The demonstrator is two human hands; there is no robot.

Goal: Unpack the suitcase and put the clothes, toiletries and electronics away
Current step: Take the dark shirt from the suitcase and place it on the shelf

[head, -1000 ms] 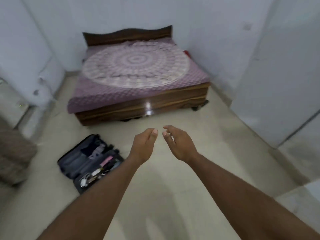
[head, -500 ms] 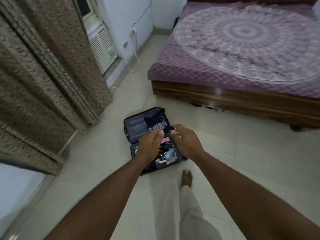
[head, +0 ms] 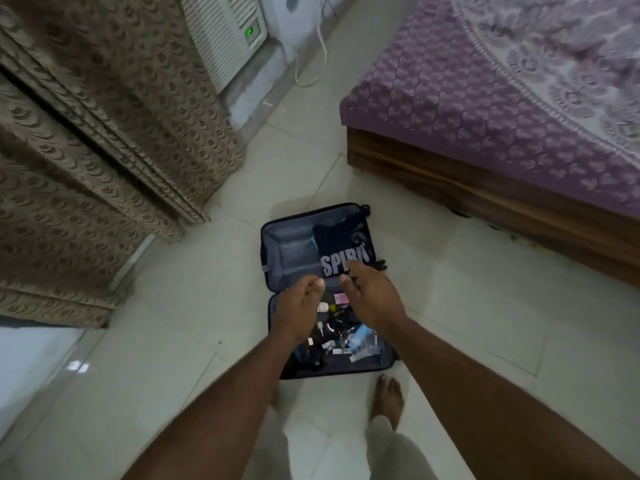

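Two hands over open suitcase at frame centre, on pale tiled floor; left hand loosely curled, right hand spread, both empty. Step judged: start of unpacking, nothing out yet. Upper half: folded dark shirt; lower half: jumbled toiletries and small items. Next move likely needs stoop, reach, grasp of shirt. Right of frame: bed; upper left: curtain, air conditioner

white block letters "spiri" read on the dark folded garment in the far half of the open suitcase; the word's end is hidden
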